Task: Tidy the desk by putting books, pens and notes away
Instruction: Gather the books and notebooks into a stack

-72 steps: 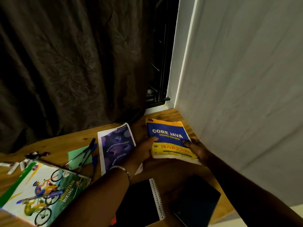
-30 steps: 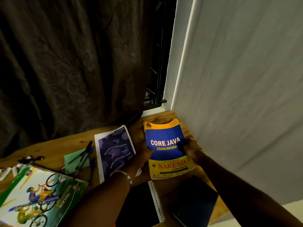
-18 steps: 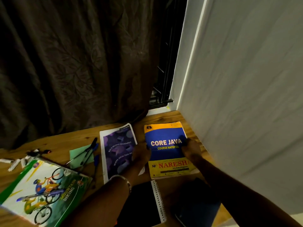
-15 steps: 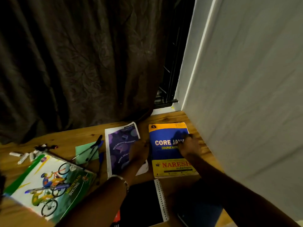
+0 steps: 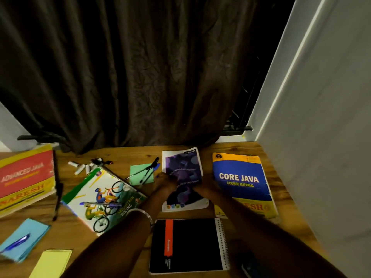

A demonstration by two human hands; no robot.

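Head view: left hand [image 5: 164, 180] and right hand [image 5: 200, 190] on purple booklet [image 5: 183, 177] at desk [image 5: 236, 221] centre. Grip unclear in dim light; cannot tell whether fingers curl. Blue book [image 5: 241, 181] flat beside wall [image 5: 321, 137], likely base for stack. Pens [image 5: 147, 171] on green note [image 5: 140, 174], not yet sorted.

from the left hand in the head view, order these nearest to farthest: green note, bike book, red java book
From the left hand:
1. Green note, just to its left, under pens.
2. Bike book, further left and nearer the person.
3. Red java book, at the desk's far left edge.
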